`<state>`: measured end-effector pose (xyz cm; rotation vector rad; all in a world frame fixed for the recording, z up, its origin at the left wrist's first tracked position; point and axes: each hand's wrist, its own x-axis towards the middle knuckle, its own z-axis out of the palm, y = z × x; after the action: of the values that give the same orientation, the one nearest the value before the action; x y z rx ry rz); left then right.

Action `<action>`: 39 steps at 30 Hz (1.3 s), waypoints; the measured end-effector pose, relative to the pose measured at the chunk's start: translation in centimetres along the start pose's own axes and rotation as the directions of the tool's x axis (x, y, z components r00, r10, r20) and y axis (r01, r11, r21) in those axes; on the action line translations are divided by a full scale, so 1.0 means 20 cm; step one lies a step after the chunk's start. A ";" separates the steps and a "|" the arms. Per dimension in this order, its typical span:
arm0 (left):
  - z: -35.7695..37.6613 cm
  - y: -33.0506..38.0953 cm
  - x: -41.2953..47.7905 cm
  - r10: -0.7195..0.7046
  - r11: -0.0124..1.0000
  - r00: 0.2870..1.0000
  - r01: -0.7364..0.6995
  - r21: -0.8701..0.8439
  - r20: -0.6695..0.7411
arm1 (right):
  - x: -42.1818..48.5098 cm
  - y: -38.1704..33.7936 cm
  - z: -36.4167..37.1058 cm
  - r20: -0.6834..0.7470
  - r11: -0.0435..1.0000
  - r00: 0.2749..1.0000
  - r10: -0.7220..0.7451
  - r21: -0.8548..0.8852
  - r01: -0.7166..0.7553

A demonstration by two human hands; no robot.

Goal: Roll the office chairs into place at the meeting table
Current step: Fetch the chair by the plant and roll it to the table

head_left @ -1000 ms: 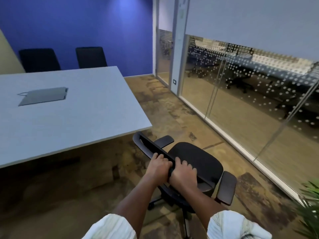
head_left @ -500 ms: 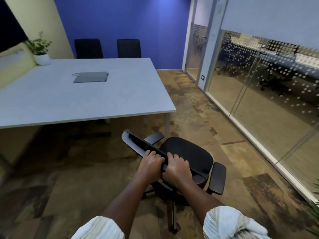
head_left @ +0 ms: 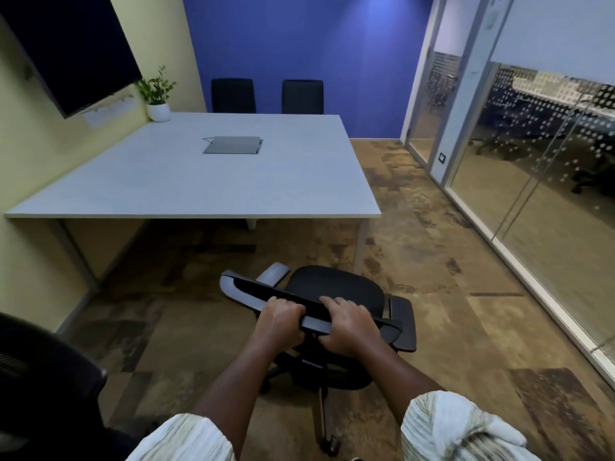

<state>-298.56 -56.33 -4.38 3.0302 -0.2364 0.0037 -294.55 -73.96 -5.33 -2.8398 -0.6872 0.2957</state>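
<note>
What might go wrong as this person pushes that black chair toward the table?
Both hands, left hand and right hand, grip the backrest of the office chair, which heads toward the table's right corner. Its armrest might catch the table leg. The other chair at lower left might crowd the person's side if they step that way.

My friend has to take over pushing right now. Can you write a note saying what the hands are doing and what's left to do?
Left hand and right hand: both have a grip on the top of the chair's backrest.
Chair: on the carpet, short of the table's near edge, not tucked in.
Done: two far chairs stand at the table's far side.
Left: roll this chair up to the near edge. Another chair waits at the lower left, probably next.
</note>
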 end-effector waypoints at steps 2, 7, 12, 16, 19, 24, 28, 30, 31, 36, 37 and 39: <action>0.00 -0.08 -0.02 -0.074 0.997 0.997 0.074 0.003 0.016 | 0.02 0.04 -0.01 0.029 0.999 0.999 -0.030 -0.017 0.031; -0.01 -0.27 0.02 -0.183 0.982 0.983 0.182 0.048 0.014 | 0.16 0.21 -0.10 0.072 0.993 0.993 -0.096 -0.061 0.100; 0.00 -0.27 0.19 -0.186 0.980 0.982 0.187 0.069 -0.020 | 0.37 0.35 -0.19 0.070 0.987 0.990 -0.121 -0.100 0.128; -0.01 -0.37 0.31 -0.244 0.966 0.970 0.243 0.083 0.000 | 0.58 0.34 -0.20 0.050 0.980 0.986 -0.160 -0.112 0.165; -0.03 -0.52 0.43 -0.288 0.949 0.958 0.282 0.142 0.017 | 0.78 0.29 -0.17 0.029 0.975 0.981 -0.192 -0.112 0.194; -0.07 -0.71 0.84 -0.375 0.908 0.927 0.370 0.197 -0.016 | 1.25 0.33 -0.24 -0.011 0.969 0.974 -0.225 -0.103 0.223; -0.04 -0.78 0.97 -0.413 0.879 0.911 0.402 0.258 -0.015 | 1.38 0.37 -0.26 -0.024 0.962 0.969 -0.246 -0.132 0.241; -0.01 -0.86 1.10 -0.417 0.873 0.909 0.404 0.272 -0.014 | 1.54 0.40 -0.27 -0.002 0.965 0.971 -0.241 -0.106 0.239; -0.02 -0.90 1.20 -0.405 0.873 0.913 0.401 0.277 -0.043 | 1.62 0.41 -0.29 -0.010 0.968 0.972 -0.235 -0.093 0.233; -0.09 -1.02 1.49 -0.387 0.895 0.922 0.369 0.252 0.021 | 1.90 0.46 -0.38 -0.058 0.973 0.975 -0.217 -0.094 0.211; -0.09 -1.01 1.50 -0.389 0.898 0.920 0.367 0.243 0.046 | 1.89 0.47 -0.39 -0.058 0.972 0.974 -0.221 -0.092 0.215; -0.06 -1.08 1.65 -0.377 0.914 0.924 0.360 0.188 0.061 | 2.03 0.50 -0.40 -0.064 0.980 0.980 -0.191 -0.068 0.186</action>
<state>-262.58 -40.02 -5.01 3.1983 0.3530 -0.1589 -252.95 -64.85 -6.01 -2.7989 -0.9580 0.1463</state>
